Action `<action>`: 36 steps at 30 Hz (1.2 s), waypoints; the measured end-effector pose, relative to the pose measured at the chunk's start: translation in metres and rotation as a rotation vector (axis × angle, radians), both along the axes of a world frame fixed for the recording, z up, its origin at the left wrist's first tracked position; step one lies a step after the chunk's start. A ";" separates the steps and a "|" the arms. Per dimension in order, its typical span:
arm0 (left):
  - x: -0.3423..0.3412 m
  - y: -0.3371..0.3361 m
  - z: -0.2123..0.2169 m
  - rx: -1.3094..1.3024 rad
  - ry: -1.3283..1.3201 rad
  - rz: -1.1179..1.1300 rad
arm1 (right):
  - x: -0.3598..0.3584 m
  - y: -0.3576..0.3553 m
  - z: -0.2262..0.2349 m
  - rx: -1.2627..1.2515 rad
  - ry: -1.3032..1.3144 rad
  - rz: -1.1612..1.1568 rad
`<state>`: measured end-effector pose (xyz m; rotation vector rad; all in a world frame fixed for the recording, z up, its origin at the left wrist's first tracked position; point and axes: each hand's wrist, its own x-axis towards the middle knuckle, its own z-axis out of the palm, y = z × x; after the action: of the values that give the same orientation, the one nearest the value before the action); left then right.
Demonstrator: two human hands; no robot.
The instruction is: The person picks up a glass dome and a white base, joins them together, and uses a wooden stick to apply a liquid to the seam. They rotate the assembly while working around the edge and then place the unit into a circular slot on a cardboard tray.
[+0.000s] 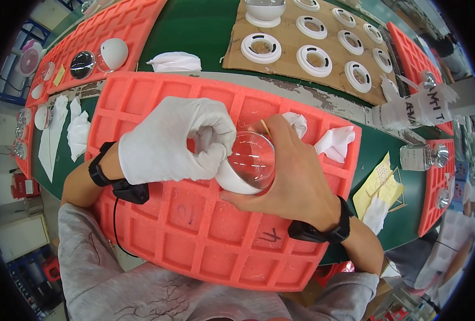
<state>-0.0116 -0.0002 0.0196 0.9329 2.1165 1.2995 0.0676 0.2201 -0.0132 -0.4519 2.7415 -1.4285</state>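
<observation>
My right hand, bare, wraps its fingers and thumb around a round dome cover with a clear front and a white shell. A thin yellowish band shows on one of its fingers. My left hand wears a white glove. Its fingers and thumb are curled together in a pinch against the left rim of the dome cover; whatever lies between the fingertips is hidden. Both hands are above a red foam tray with square compartments. Crumpled white cloths lie on the tray beyond my right hand.
Several white rings sit on a cardboard sheet at the back right. Another red tray at the back left bears dome parts. A glass bottle and yellow paper are on the green table at right.
</observation>
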 end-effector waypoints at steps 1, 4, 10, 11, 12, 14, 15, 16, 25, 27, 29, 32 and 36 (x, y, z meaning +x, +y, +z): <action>-0.001 0.000 0.001 -0.001 0.004 0.003 | -0.001 0.000 0.001 -0.001 0.004 0.003; -0.001 0.002 0.002 -0.021 -0.180 0.060 | 0.000 0.001 0.002 0.016 -0.024 0.000; -0.003 0.001 0.008 0.005 -0.198 0.025 | 0.000 0.003 0.000 -0.003 -0.023 -0.006; -0.002 0.001 0.011 0.008 -0.188 0.012 | 0.001 0.003 0.000 -0.009 -0.032 -0.009; 0.001 0.000 0.014 0.008 -0.178 0.005 | 0.001 0.003 0.000 -0.019 -0.040 -0.008; 0.006 0.000 0.020 0.011 -0.069 -0.008 | 0.001 0.003 0.003 -0.009 -0.047 -0.010; 0.009 0.000 0.023 0.014 0.033 -0.021 | 0.000 0.002 0.005 0.001 -0.061 -0.014; 0.011 0.000 0.026 0.016 0.135 -0.035 | 0.000 0.002 0.007 0.012 -0.075 -0.017; 0.025 -0.015 0.023 -0.354 0.522 -0.155 | 0.004 -0.001 0.007 0.042 -0.008 0.007; 0.031 -0.014 0.025 -0.369 0.717 -0.224 | 0.007 -0.001 0.007 0.042 -0.044 0.006; 0.035 -0.012 0.025 -0.374 0.819 -0.263 | 0.007 -0.001 0.009 0.043 -0.058 0.002; 0.038 -0.012 0.019 -0.295 0.964 -0.155 | 0.007 -0.004 0.010 0.071 -0.028 -0.007; 0.044 -0.009 0.015 -0.363 0.986 -0.074 | 0.009 -0.007 0.011 0.101 -0.002 -0.020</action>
<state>0.0322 -0.0094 0.0350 1.6693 2.8244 0.3565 0.0771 0.2127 -0.0025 -0.4199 2.8077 -1.2865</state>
